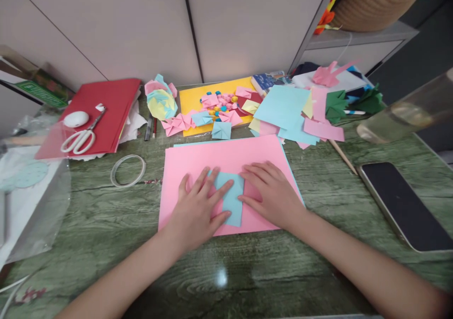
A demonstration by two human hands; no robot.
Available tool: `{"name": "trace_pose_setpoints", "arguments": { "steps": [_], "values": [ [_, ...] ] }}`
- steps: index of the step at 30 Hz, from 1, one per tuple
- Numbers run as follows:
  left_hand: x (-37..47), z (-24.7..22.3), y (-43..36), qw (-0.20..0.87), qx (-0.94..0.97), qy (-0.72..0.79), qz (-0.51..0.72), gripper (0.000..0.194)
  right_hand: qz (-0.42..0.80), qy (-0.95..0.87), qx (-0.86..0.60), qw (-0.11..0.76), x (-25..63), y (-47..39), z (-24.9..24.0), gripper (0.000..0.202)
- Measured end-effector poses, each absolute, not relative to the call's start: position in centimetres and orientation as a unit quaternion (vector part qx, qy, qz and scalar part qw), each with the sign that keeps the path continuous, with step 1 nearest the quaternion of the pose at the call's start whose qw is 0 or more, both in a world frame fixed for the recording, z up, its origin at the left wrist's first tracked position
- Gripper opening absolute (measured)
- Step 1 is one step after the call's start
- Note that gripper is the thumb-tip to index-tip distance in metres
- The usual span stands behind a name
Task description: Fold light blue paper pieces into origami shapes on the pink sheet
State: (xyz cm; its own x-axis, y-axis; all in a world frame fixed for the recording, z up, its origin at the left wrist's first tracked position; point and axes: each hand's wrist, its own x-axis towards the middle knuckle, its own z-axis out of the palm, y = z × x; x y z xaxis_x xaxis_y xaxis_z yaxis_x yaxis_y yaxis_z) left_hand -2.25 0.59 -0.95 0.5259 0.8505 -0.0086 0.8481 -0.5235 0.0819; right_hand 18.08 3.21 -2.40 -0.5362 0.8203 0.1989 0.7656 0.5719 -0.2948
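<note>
Head camera view took in, as its largest thing, a green wood-grain table, with a big pink sheet lying flat near its middle and a light-blue edge peeking out from beneath. Beyond it to the left lay a red folder; straight beyond was a yellow sheet, and right of that a loose pile of light-blue sheets. A dark-screened phone lay at the right. The left hand was spread wide over the pink sheet, its thumb and index finger resting on the folded blue paper. The right hand lay flat and opened out, fingertips at that paper's right edge, thumb apart from the fingers. The blue paper sat on the pink sheet, between the hands. Smaller still, white-handled scissors and a white oval case rested on the red folder, and tiny pink beads clustered on the yellow sheet
</note>
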Motion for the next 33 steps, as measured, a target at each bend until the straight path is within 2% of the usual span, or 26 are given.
{"name": "trace_pose_setpoints", "arguments": {
  "steps": [6, 13, 19, 33],
  "values": [
    [-2.3, -1.2, 0.5, 0.021, 0.873, 0.487, 0.004, 0.059, 0.067, -0.934, -0.317, 0.15, 17.9, 2.9, -3.1, 0.035],
    [-2.5, -1.2, 0.5, 0.017, 0.871, 0.491, -0.002, 0.061, 0.056, -0.939, -0.317, 0.122, 17.9, 2.2, -2.7, 0.038],
    [-2.7, -1.3, 1.3, 0.016, 0.867, 0.498, 0.018, 0.041, 0.079, -0.95, -0.289, 0.091, 17.6, 1.4, -2.6, 0.047],
    [-2.1, -1.4, 1.3, 0.008, 0.858, 0.51, 0.06, 0.045, 0.12, -0.938, -0.319, 0.063, 17.2, 0.7, -1.9, 0.061]
  ]
}}
